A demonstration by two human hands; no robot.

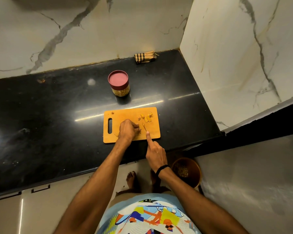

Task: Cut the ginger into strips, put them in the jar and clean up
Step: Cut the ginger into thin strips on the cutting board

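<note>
Ginger strips (pixel 146 117): we see a small yellow heap on the board's (pixel 152 132) far right.
Ginger piece (pixel 139 128): mid-board, beside the knife (pixel 144 126).
Jar (pixel 119 85): upright, maroon lid on, behind the board.

Nothing legible anywhere in your view.

You have no lettering, brand or number to read. On the clear jar with a dark red lid (pixel 118 85), at 12 o'clock from the orange wooden cutting board (pixel 152 135), any label is too small to make out. The white shirt with a multicoloured print (pixel 142 215), at 6 o'clock, shows only shapes and figures.
</note>
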